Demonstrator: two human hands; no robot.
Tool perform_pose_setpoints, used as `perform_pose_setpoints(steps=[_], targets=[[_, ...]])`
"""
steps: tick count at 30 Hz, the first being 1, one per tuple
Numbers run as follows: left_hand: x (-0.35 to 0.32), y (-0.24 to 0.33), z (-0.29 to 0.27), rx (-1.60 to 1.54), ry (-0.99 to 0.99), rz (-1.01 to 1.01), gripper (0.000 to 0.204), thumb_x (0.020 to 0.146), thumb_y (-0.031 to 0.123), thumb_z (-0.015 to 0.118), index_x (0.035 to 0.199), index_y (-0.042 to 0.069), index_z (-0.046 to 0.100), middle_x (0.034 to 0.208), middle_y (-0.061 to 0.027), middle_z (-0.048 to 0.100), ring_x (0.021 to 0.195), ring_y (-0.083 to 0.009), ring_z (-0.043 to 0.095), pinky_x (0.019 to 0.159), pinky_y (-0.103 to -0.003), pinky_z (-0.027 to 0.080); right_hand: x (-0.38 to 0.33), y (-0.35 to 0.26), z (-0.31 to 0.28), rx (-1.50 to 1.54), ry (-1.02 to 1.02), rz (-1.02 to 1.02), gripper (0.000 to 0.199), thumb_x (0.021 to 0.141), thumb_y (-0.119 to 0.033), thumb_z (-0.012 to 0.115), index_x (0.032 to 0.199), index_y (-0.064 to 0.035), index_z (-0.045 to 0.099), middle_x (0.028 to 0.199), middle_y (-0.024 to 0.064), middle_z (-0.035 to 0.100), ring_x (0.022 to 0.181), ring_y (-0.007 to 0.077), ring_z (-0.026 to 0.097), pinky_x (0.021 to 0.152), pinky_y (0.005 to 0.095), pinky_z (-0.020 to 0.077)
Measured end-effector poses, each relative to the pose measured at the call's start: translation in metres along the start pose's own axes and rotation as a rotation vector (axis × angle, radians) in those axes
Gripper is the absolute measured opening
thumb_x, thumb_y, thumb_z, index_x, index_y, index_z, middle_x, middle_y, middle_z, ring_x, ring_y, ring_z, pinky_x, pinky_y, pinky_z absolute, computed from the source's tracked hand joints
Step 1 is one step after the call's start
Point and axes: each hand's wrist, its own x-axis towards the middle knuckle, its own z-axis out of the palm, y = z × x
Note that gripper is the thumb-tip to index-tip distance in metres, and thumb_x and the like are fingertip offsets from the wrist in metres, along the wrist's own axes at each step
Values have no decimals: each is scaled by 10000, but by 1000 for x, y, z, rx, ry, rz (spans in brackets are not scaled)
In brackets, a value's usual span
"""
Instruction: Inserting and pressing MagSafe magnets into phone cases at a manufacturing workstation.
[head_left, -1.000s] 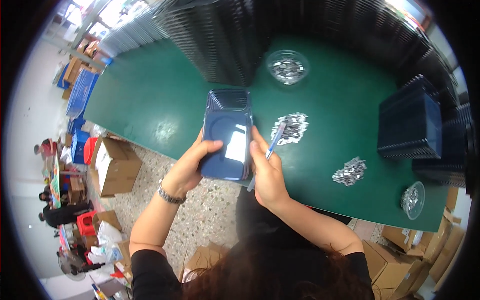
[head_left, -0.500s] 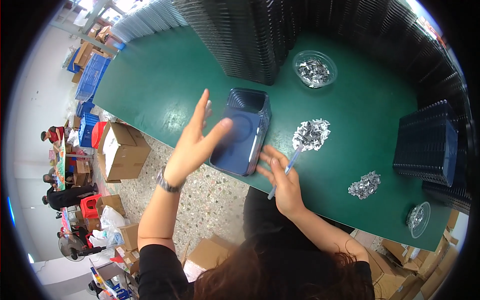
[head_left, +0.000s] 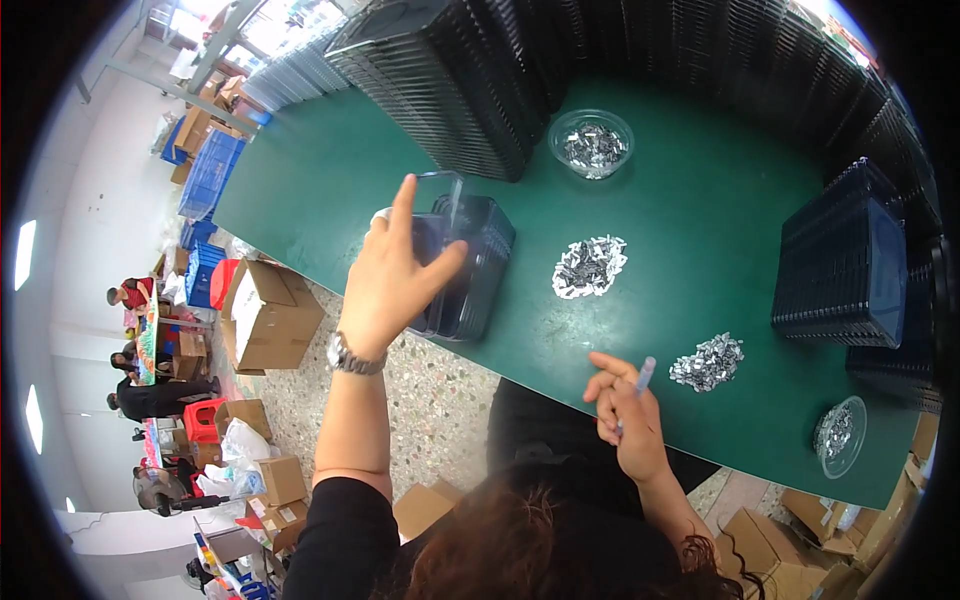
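My left hand (head_left: 393,280) is over a short stack of dark translucent plastic trays (head_left: 488,270) at the table's near edge. Its thumb and forefinger are around a clear plastic tray (head_left: 455,195), tilted and blurred above the stack; the other fingers are mostly hidden. My right hand (head_left: 632,425) hovers by the table edge, right of the stack. A pen-like translucent stick (head_left: 646,375) is held in its curled fingers, forefinger stretched out. Beyond it lies a loose pile of small black-and-white pieces (head_left: 590,267), with a grey pile (head_left: 707,362) to its right.
Tall stacks of black trays (head_left: 440,85) line the far side of the green table (head_left: 680,200). Another tray stack (head_left: 840,265) stands at right. Clear bowls of small pieces (head_left: 592,145) sit far and near right. A cardboard box (head_left: 275,315) is on the floor; people work at far left.
My left hand has gone from spread above the stack to holding a tilted tray there. My right hand has moved away from the stack, rightward and nearer me, with the stick.
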Motion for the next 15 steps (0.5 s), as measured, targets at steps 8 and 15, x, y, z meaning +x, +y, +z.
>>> perform_pose_setpoints(steps=[8, 15], targets=[[-50, 25, -27, -1389, -201, -153, 1091, 779, 361, 723, 1660, 55, 155, 1407, -246, 557, 1132, -253, 644, 924, -356, 543, -15, -5, -3, 33, -10, -79, 667, 1103, -426, 462, 1564, 42, 342, 976, 30, 541, 640, 15, 355, 506, 162, 323], [-50, 53, -9, -1560, -717, 84, 958, 831, 71, 564, 1662, 20, 90, 1457, -152, 467, 1141, -194, 565, 1067, -341, 425, 16, -83, 0, -767, 164, -708, 507, 932, -129, 740, 1413, -24, 618, 1117, 91, 646, 688, 73, 476, 630, 235, 408]])
